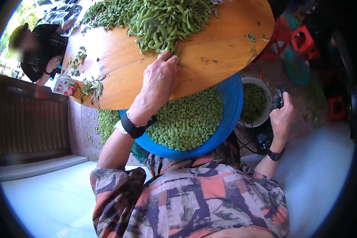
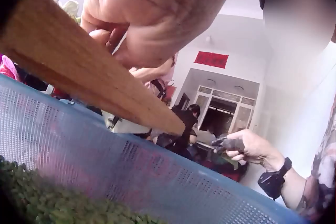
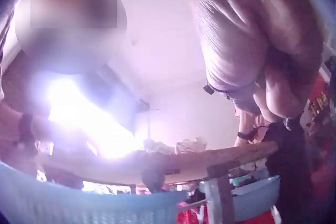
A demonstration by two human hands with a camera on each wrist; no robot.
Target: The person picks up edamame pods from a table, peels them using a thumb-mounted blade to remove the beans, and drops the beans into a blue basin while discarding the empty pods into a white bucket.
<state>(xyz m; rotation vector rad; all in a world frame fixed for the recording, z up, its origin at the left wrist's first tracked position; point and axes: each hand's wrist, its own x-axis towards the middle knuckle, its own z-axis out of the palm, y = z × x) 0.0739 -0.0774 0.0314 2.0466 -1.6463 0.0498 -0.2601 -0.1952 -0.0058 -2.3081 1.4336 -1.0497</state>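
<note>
Evidently the pile of green pods (image 1: 170, 23) is the nearest concern: it lies across the upper middle of the head view, on the wooden table (image 1: 125, 65). At its lower edge the left hand (image 1: 158, 79) reaches in, fingers bent down among the pods. The fingertips are covered, so whether they pinch a pod cannot be told.

Just below, at the centre of the frame, loose green beans (image 1: 186, 125) fill a blue basin (image 1: 235, 95). It sits partly under the table edge and against the person's body, probably so that beans can drop straight in and stay near both hands; what bears its weight is hidden.

Right of centre, the right hand (image 1: 282, 115) is held beside a pale bucket (image 1: 267, 89) containing green matter, perhaps set there to take waste. Dark covers wrap at least 2 of its fingers, likely as protection. Those fingers are bent, but no picture settles whether they pinch anything.

Farther out, 1 other person (image 1: 39, 51) sits at the upper left, near a printed carton (image 1: 63, 85), and a red stool (image 1: 305, 43) stands at the upper right. Glare washes out much of the right wrist view, and dark lens edges cut off the head view's corners.
</note>
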